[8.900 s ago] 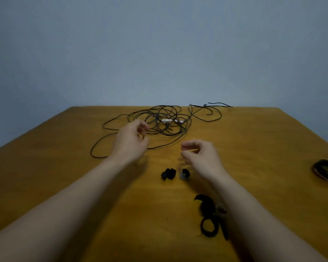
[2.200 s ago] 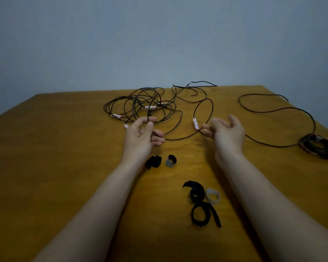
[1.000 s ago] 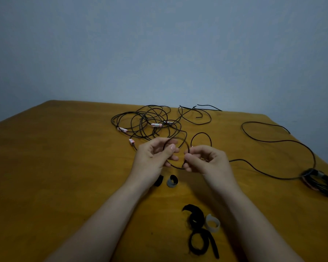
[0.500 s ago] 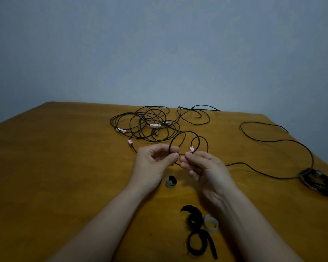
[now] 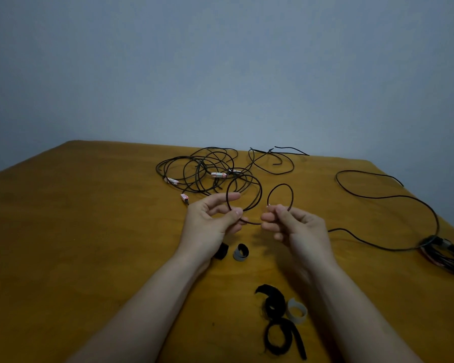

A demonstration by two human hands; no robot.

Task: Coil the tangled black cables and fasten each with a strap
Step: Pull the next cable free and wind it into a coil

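I hold one thin black cable above the wooden table (image 5: 89, 231). My left hand (image 5: 212, 221) pinches a round loop of the cable (image 5: 257, 187) between thumb and fingers. My right hand (image 5: 294, 226) pinches a smaller loop (image 5: 290, 191) just to the right; a short stretch of cable joins the two hands. Behind them lies the tangle of black cables (image 5: 202, 169) with white-and-red tags. Rolled straps (image 5: 240, 252) lie under my left wrist, and more black straps (image 5: 275, 326) with a pale one (image 5: 296, 311) lie near my right forearm.
A finished coil of cable (image 5: 446, 255) rests at the table's right edge, with a long loose black cable (image 5: 404, 197) snaking from it toward my right hand. More loose cable ends (image 5: 281, 158) lie at the far edge. A plain wall stands behind.
Over the last second my hands have drawn apart slightly and the cable now forms two separate loops, a larger one at the left hand and a smaller one at the right.
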